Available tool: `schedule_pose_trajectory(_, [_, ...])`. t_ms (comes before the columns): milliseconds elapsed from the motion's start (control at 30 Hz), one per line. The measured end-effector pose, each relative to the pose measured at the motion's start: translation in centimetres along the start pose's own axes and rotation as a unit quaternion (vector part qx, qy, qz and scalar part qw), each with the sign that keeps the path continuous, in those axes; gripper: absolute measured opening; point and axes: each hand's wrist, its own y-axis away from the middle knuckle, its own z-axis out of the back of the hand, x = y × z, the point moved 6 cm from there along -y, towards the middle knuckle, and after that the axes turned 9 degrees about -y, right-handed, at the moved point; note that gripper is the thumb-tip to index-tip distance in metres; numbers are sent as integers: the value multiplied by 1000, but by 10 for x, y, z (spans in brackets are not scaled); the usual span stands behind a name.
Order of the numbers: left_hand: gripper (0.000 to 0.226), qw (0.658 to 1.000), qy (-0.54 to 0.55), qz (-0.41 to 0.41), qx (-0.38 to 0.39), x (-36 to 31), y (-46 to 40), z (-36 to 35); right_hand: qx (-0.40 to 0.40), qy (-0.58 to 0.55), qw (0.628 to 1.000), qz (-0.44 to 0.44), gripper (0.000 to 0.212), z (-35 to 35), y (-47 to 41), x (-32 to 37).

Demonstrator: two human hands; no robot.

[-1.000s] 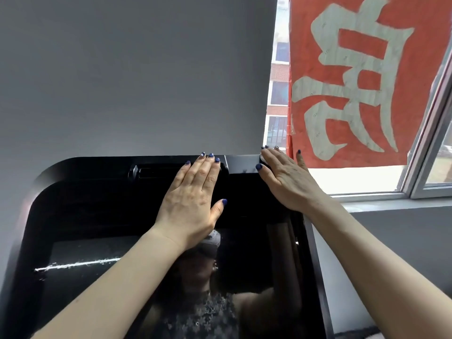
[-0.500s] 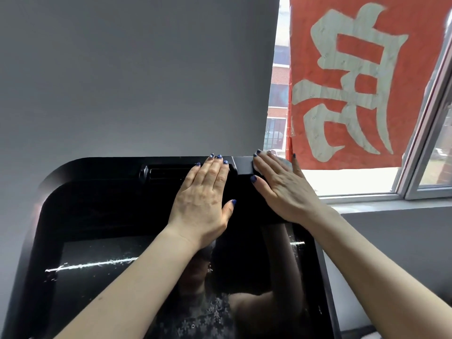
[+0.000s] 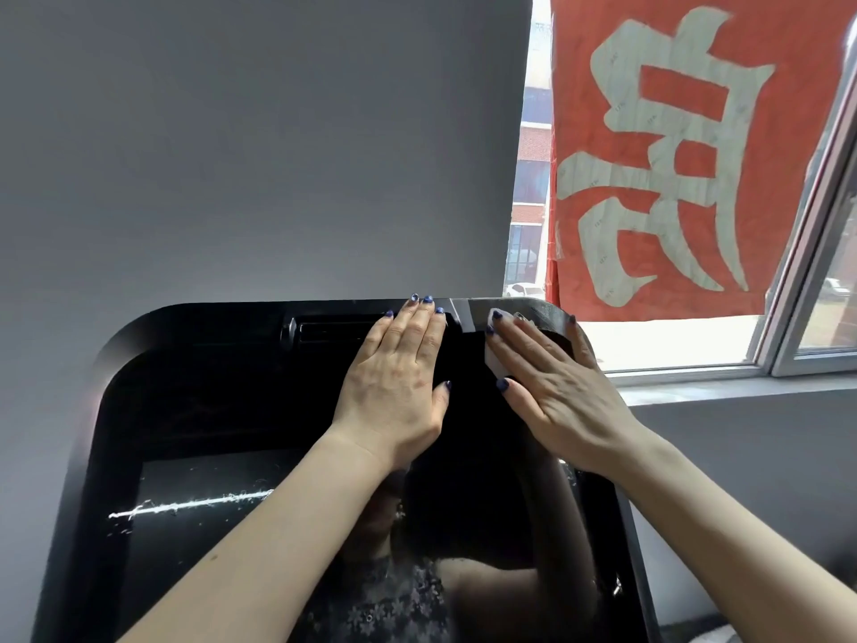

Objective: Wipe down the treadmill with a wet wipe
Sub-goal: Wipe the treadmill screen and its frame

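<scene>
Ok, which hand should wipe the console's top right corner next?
The right hand. It lies flat on the wet wipe, already at the treadmill console top right corner. The left hand presses flat beside it with no wipe visible under it, likely just steadying.

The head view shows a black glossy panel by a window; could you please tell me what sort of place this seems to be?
Probably an indoor exercise corner beside a street-facing window. The glossy black treadmill console stands against a plain grey wall, and the window, part-covered by a red banner, shows brick buildings and a parked car.
</scene>
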Motion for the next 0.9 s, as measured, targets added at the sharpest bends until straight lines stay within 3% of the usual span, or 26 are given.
schedule_pose_trajectory(200, [81,1000,9,-3,9,0,0,3,-41,-23,998,35,70,11,-44,12])
schedule_pose_trajectory(333, [81,1000,4,-11,21,1,0,5,-167,6,969,184,40,18,-28,4])
schedule_pose_trajectory(467, [77,1000,-2,-22,22,4,0,8,-196,55,946,254,47,25,-7,-22])
schedule_pose_trajectory(533, [75,998,-18,-36,40,7,3,6,-188,84,943,260,48,28,-4,-34])
schedule_pose_trajectory(667, [78,998,-61,-31,-7,24,16,11,-180,105,943,260,49,29,-2,-44])
schedule_pose_trajectory(900, [76,996,-82,-25,5,42,22,7,-223,33,938,264,42,12,-21,-3])
